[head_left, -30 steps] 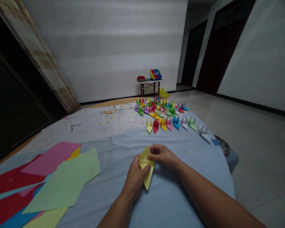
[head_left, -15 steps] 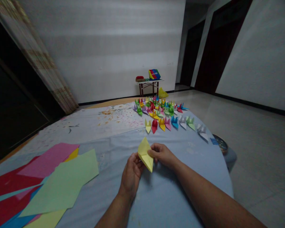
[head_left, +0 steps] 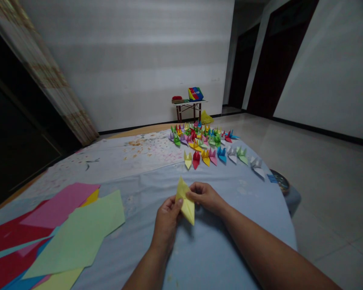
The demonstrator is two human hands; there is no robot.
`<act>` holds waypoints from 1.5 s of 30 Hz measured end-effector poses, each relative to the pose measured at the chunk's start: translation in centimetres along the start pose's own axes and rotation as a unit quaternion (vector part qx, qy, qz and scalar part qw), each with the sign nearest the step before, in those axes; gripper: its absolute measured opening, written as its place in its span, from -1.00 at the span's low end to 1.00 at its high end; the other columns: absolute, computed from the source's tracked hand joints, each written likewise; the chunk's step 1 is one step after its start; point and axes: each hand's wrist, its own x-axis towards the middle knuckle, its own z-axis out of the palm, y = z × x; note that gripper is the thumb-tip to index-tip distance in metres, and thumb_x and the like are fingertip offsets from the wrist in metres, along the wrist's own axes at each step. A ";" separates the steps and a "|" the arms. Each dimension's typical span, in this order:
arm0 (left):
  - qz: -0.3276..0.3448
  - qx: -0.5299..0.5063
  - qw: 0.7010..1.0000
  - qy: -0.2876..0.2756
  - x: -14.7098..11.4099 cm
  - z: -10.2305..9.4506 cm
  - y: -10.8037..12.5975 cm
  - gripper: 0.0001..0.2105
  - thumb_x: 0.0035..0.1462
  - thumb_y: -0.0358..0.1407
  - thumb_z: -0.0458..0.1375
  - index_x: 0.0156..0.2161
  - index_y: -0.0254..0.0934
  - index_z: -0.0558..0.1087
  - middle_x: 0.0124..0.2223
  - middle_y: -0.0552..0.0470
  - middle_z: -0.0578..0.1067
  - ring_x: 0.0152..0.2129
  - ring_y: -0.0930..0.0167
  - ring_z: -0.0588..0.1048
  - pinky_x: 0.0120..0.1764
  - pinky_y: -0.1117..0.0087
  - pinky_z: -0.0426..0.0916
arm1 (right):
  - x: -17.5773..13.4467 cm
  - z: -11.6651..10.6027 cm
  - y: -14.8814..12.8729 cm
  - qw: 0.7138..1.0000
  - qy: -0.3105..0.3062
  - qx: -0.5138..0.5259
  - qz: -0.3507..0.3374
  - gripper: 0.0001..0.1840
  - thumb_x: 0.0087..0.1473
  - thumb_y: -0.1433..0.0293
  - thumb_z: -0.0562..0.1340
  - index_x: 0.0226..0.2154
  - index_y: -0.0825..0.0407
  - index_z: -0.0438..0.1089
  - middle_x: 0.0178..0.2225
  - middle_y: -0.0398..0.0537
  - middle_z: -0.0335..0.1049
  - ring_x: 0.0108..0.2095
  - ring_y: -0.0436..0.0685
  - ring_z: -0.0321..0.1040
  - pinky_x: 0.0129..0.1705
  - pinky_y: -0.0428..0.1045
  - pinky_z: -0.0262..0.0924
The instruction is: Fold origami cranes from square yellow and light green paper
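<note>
**Grip of both hands closed on a pale-yellow folded paper diamond**

Left hand (head_left: 165, 219) and right hand (head_left: 208, 198) both have their grip clamped on the pale-yellow folded paper diamond (head_left: 188, 207), which sits between them, in front of the person, seemingly raised a little off the table (head_left: 151, 193) with its light-blue cloth cover. On the left, the thumb lies over the paper's near edge; the right thumb and forefinger pinch the opposite edge around the middle. Holding it from both sides probably steadies the thin layers and leaves the two pointed ends free, one aimed away from the person, the other toward them. How the hidden fingers press behind the paper, I cannot tell.

Beyond the hands stands a row of small multicoloured folded-paper birds (head_left: 222, 155), close together with wings raised, and behind it a denser cluster of similar bright paper birds (head_left: 214, 139). Set over there, they seem placed to keep the near cloth free for handwork. To the left lie overlapping flat sheets, a large pale-green paper sheet (head_left: 78, 233) uppermost beside a pink paper sheet (head_left: 60, 203), likely put within reach of the left hand.
</note>
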 end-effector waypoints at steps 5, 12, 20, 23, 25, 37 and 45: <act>0.010 0.014 1.000 0.007 0.1 -0.1 -0.1 -0.69 -0.20 -0.30 0.30 -0.28 -0.37 0.44 -0.38 -0.03 0.54 -0.43 0.39 0.50 -0.33 0.43 0.35 | 0.0 0.3 -0.1 1.000 0.004 0.012 0.001 -0.63 -0.20 0.14 0.28 -0.53 0.12 0.26 -0.66 -0.27 0.18 -0.68 -0.16 0.02 -0.65 -0.19 -0.11; 0.021 0.032 0.999 0.011 0.4 -0.4 -0.4 -0.65 -0.19 -0.26 0.30 -0.24 -0.37 0.43 -0.37 -0.04 0.54 -0.42 0.38 0.50 -0.33 0.44 0.34 | 0.0 0.3 0.0 0.999 -0.019 0.034 0.002 -0.62 -0.27 0.17 0.34 -0.53 0.12 0.25 -0.66 -0.29 0.16 -0.68 -0.17 0.00 -0.64 -0.19 -0.13; 0.059 0.106 0.992 0.014 0.0 -0.2 0.2 -0.63 -0.19 -0.24 0.28 -0.22 -0.35 0.44 -0.34 -0.03 0.55 -0.44 0.40 0.49 -0.36 0.47 0.32 | -0.1 0.5 -0.7 0.998 -0.026 0.047 0.026 -0.59 -0.29 0.14 0.33 -0.56 0.10 0.22 -0.70 -0.31 0.14 -0.71 -0.18 -0.04 -0.67 -0.18 -0.18; 0.060 0.114 0.992 0.009 -0.3 0.1 0.4 -0.61 -0.19 -0.25 0.28 -0.18 -0.34 0.42 -0.33 -0.04 0.55 -0.44 0.39 0.49 -0.35 0.45 0.33 | -0.2 0.6 -0.7 0.998 -0.027 0.054 0.031 -0.60 -0.27 0.13 0.31 -0.57 0.08 0.19 -0.72 -0.33 0.12 -0.73 -0.17 -0.06 -0.68 -0.18 -0.18; 0.048 0.106 0.993 0.005 -0.4 0.3 0.5 -0.60 -0.18 -0.26 0.27 -0.16 -0.34 0.41 -0.32 -0.04 0.54 -0.43 0.39 0.50 -0.33 0.43 0.34 | -0.2 0.6 -0.6 0.998 -0.023 0.050 0.037 -0.61 -0.25 0.15 0.30 -0.57 0.08 0.18 -0.73 -0.33 0.11 -0.73 -0.17 -0.06 -0.67 -0.18 -0.18; -0.009 0.071 0.997 -0.012 -0.4 0.4 0.1 -0.54 -0.28 -0.32 0.32 -0.17 -0.33 0.39 -0.27 -0.04 0.54 -0.42 0.40 0.50 -0.33 0.45 0.33 | -0.1 0.1 0.0 1.000 -0.016 -0.007 -0.019 -0.69 -0.19 0.22 0.30 -0.45 0.10 0.30 -0.54 -0.20 0.26 -0.55 -0.09 0.13 -0.52 -0.16 0.02; -0.025 0.096 0.994 -0.037 -0.9 1.0 0.4 -0.55 -0.30 -0.34 0.32 -0.19 -0.35 0.38 -0.33 -0.06 0.54 -0.43 0.37 0.50 -0.34 0.42 0.34 | -0.5 0.1 -0.5 0.995 -0.074 0.067 -0.010 -0.67 -0.20 0.19 0.30 -0.46 0.13 0.36 -0.54 -0.15 0.33 -0.55 -0.06 0.21 -0.48 -0.13 0.09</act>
